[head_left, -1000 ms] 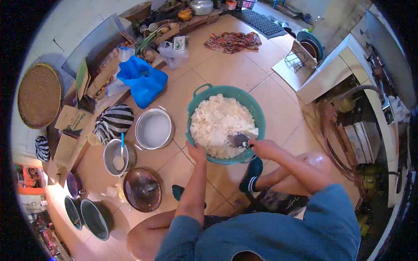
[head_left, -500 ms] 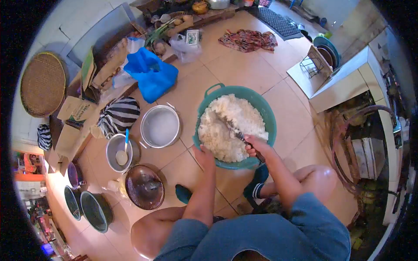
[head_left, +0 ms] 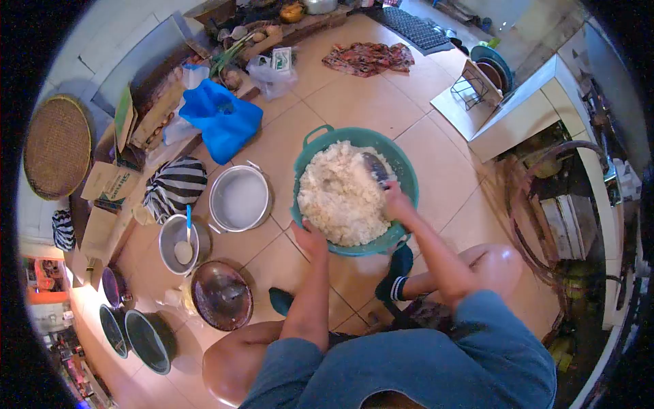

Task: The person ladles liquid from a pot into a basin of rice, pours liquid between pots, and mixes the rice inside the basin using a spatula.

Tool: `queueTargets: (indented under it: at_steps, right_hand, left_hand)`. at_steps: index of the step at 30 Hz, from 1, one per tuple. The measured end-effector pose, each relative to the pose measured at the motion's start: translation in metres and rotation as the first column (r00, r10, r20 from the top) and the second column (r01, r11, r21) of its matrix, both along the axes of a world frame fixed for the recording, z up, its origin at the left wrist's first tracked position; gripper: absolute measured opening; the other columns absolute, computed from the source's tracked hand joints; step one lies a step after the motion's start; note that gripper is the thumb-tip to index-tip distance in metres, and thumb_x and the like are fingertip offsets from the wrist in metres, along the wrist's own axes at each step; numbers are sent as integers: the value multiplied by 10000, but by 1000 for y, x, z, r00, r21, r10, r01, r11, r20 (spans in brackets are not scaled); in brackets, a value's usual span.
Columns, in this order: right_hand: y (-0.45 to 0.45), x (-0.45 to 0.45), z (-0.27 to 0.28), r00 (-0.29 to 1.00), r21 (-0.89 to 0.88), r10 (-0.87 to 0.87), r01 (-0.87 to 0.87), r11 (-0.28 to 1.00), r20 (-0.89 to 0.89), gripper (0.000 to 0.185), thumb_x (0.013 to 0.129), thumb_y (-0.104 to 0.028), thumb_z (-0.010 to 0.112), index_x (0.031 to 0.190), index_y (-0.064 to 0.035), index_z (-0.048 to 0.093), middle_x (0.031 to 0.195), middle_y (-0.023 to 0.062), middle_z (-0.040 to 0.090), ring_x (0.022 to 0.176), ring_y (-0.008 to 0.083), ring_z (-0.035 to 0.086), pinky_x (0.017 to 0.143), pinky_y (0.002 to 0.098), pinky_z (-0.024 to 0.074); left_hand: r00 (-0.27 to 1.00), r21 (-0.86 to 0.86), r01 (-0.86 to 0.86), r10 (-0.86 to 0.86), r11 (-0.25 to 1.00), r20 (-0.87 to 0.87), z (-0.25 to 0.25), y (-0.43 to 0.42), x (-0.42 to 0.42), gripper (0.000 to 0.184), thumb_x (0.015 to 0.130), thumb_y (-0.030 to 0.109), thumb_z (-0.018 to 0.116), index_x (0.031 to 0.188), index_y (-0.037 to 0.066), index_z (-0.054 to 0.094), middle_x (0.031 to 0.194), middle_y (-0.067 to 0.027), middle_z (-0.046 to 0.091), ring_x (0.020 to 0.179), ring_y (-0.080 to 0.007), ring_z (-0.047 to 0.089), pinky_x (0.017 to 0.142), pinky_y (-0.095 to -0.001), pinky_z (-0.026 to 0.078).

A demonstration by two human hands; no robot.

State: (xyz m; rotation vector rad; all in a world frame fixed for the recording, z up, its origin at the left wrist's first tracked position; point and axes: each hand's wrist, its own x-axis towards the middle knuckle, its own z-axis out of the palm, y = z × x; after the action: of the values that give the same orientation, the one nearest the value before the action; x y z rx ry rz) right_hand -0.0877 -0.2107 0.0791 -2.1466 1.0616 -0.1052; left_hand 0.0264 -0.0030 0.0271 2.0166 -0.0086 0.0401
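Floor tiles (head_left: 368, 95) support the tub (head_left: 408, 170), whose rice (head_left: 340, 198) could spill if the right hand (head_left: 398, 202), grip closed round a spoon (head_left: 375, 165), outpushes the left hand (head_left: 311, 240), open at the tub's seven o'clock.

Both forearms (head_left: 310, 300) reach forward, the right hand (head_left: 399, 203) curled closed, the left hand (head_left: 311, 240) slightly farther back.

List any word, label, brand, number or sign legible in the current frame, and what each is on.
"Sim...": green letters, tilted, on the cardboard box at left; the ending is uncertain.
Too small to read: the finer print on that same box.
Too small to read: green marking on the white packet beside the blue bag.
I can make out no other text.
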Motion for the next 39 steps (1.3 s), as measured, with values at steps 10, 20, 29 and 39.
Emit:
queueTargets:
  at_steps: [10,20,29,39]
  right_hand:
    - [18,-64,92,689,105,588,-607,788,-424,308,840,-213,447,1143,-165,487,833,191,614,790,357,603,677,464,464]
    - [82,2,23,739,67,559,-580,812,-377,291,837,-213,455,1116,-156,514,893,182,612,820,348,596,699,437,463]
    - [89,24,-27,980,709,196,-163,686,35,307,880,-268,522,1155,-135,497,636,64,525,379,130,421,361,277,371]
    - [23,-29,53,965,989,-263,51,136,-14,288,928,-300,431,1202,-216,403,563,-38,387,367,55,316,323,209,249]
  left_hand:
    - [999,-187,2,8,982,52,-30,3,5,299,933,244,368,1037,-5,496,837,-154,545,777,-252,522,718,-351,418]
    - [991,-119,9,-25,993,-133,-22,9,3,337,905,189,390,1153,-17,486,1023,-239,558,930,-370,542,815,-412,414]
    - [992,-161,-117,122,980,18,-16,2,1,267,906,184,399,1037,-22,508,890,-225,567,789,-376,540,707,-419,411]
    - [996,-100,-30,38,995,76,-25,4,2,280,920,175,370,1066,-19,511,960,-230,562,882,-399,525,777,-428,410]
